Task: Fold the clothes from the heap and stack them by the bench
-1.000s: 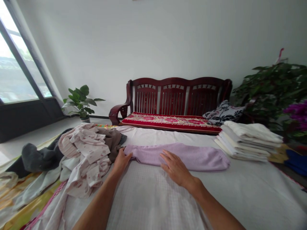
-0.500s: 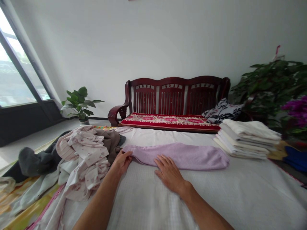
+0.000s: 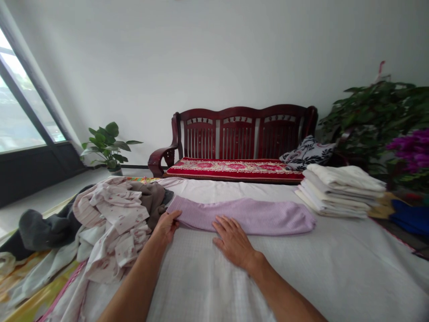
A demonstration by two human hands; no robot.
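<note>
A lilac ribbed garment (image 3: 261, 217) lies folded into a long narrow strip across the white cloth (image 3: 194, 273) in front of me; its exact kind I cannot tell. My left hand (image 3: 168, 225) pinches the near corner of its left end. On its near edge, left of the middle, my right hand (image 3: 231, 239) rests flat with the fingers stretched out. Just left of my left hand is a heap of crumpled clothes, with a pale pink printed garment (image 3: 117, 214) on top and a brown one (image 3: 149, 199) behind.
A stack of folded white and cream clothes (image 3: 338, 190) stands at the right, with blue cloth (image 3: 410, 217) beyond it. Dark grey clothing (image 3: 50, 228) lies far left. Behind are a wooden bench (image 3: 236, 134), a patterned cushion (image 3: 308, 153) and a potted plant (image 3: 112, 145).
The view has shifted slightly, so the scene sits a little further left. The left end of the lilac garment now lies a bit flatter and wider. Both hands keep their places on it.
</note>
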